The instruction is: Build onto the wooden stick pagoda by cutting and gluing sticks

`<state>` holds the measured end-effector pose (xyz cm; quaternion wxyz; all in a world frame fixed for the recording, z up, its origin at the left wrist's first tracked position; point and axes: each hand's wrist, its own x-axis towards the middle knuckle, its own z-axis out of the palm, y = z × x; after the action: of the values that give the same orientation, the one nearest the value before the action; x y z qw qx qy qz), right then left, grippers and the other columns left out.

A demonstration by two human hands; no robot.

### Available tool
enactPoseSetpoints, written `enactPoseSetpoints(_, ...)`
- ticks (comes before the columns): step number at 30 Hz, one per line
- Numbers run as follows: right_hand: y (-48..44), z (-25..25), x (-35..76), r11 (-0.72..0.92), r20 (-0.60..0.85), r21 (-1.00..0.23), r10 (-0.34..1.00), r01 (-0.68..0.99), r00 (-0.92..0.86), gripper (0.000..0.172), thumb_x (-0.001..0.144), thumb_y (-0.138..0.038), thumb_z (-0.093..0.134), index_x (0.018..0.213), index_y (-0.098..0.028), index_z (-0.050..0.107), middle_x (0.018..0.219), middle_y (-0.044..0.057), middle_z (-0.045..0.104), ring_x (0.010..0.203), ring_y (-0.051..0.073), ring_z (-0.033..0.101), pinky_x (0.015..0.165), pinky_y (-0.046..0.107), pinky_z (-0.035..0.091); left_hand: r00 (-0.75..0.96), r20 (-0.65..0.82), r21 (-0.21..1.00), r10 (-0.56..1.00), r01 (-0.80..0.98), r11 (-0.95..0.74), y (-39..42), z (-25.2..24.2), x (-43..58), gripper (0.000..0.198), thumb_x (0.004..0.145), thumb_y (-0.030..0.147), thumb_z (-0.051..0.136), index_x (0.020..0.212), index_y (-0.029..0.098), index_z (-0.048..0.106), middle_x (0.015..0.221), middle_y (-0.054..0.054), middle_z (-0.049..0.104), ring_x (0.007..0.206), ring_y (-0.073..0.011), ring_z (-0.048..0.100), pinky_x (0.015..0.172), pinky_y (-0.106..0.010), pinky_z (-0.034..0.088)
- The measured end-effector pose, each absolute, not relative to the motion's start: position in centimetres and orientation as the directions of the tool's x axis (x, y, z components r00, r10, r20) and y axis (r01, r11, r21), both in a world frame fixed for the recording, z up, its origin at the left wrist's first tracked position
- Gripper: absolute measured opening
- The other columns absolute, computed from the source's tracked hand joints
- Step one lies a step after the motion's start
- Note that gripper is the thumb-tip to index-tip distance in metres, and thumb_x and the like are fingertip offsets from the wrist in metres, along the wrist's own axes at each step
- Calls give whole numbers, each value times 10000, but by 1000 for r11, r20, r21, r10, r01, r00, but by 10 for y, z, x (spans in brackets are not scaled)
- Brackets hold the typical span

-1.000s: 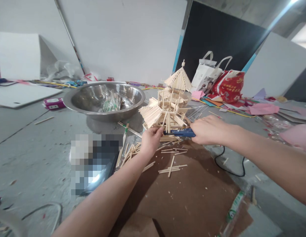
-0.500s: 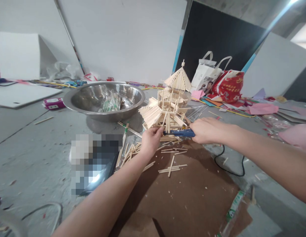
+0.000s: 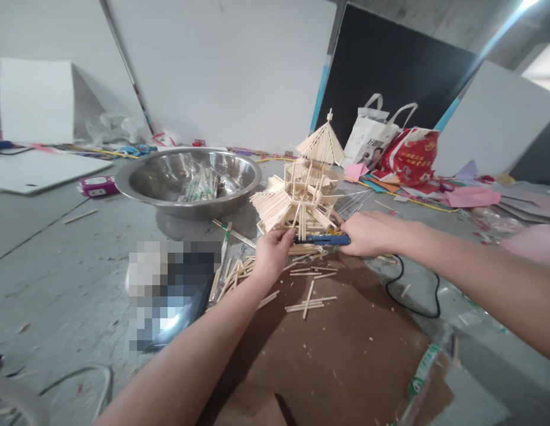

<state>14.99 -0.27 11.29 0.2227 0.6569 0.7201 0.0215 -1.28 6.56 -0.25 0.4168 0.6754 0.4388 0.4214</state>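
Note:
A pagoda model built of wooden sticks (image 3: pixel 275 207) stands in front of me, with a pointed roof on top. My right hand (image 3: pixel 367 232) is closed around a blue glue gun (image 3: pixel 328 239), whose narrow end points left along the model's lower front. My left hand (image 3: pixel 275 251) is closed in a pinch at the model's lower front edge, beside that narrow end. A thin stick seems to rise from its fingertips, though the fingers partly hide it. Loose cut sticks (image 3: pixel 305 306) lie below the hands on a brown board (image 3: pixel 346 367).
A steel basin (image 3: pixel 186 204) with wrapped sticks stands at left behind a dark, partly blurred-out tablet-like object (image 3: pixel 186 319). A black cord (image 3: pixel 412 310) loops at right. Paper scraps, a white bag (image 3: pixel 367 136) and a red bag (image 3: pixel 410 157) lie along the back.
Almost nothing differs. Both hands, the glue gun and the pagoda model keep their places, and the view has shifted very slightly.

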Motion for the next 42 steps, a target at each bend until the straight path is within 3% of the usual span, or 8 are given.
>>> enactPoseSetpoints(11,-1,114,150,121,-304,319,952,940,-20,381,676,-411,392,740,-128,638,691,135,629,564,206,574,426,250,343,267,214,929,940,243,-280,67,-5,-12,396,681,489,432,594,139,597,468,12,512,403,-76,388,420,-209,289)
enactPoseSetpoints(19,0,115,150,141,-308,317,951,938,-39,401,669,-425,384,738,-126,641,658,129,619,544,197,570,401,239,320,270,223,931,937,227,-287,64,-1,-13,377,688,468,437,498,151,513,401,28,435,404,-79,376,431,-207,290)
enactPoseSetpoints(31,1,107,154,134,-385,316,923,939,-2,332,624,-323,425,770,-110,633,703,131,619,583,199,567,438,244,347,260,207,924,943,266,-276,65,-2,-13,404,681,490,433,507,138,525,375,43,372,383,-68,328,424,-206,261)
enactPoseSetpoints(37,-2,108,151,84,-374,303,927,949,37,327,613,-297,428,809,-117,619,735,132,620,600,211,571,441,250,350,261,220,922,940,258,-288,65,-1,-12,387,691,471,436,528,136,538,426,29,435,393,-65,340,432,-205,269)
enactPoseSetpoints(42,-6,111,147,94,-334,313,942,945,17,310,625,-270,415,815,-118,606,744,142,619,630,231,582,460,264,367,258,205,931,944,245,-270,62,1,-12,385,689,468,441,496,142,512,366,43,370,386,-71,333,429,-205,265)
